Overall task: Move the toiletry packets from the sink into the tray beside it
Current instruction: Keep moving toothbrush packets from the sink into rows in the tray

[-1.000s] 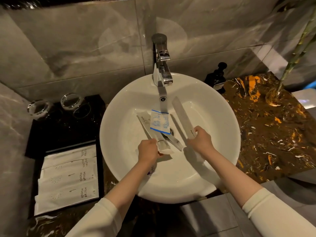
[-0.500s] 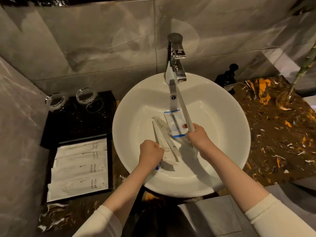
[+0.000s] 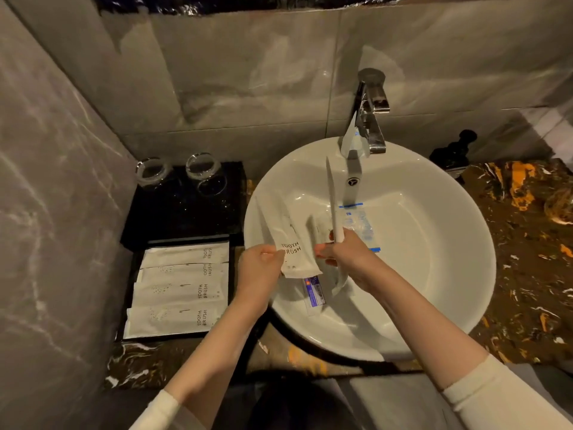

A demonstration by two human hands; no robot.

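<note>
Left hand point(image 3: 260, 268): pinched shut on the near end of a toothbrush packet point(image 3: 286, 240) — long axis running up and away over the sink's left wall.
Right hand point(image 3: 347, 259): closed on a slim white packet point(image 3: 333, 206), held nearly upright.
Still in sink point(image 3: 434, 305): a small purple tube point(image 3: 313, 293) below the hands, a blue-edged sachet point(image 3: 361, 226) beyond.
Tray point(image 3: 133, 274): left of the rim, nearer the left hand — four packets fill it, so the open room looks tight.

Marble counter point(image 3: 524, 274) w/ sink point(image 3: 449, 305), black tray point(image 3: 183, 212) (left), dark bottle point(image 3: 454, 153).
</note>
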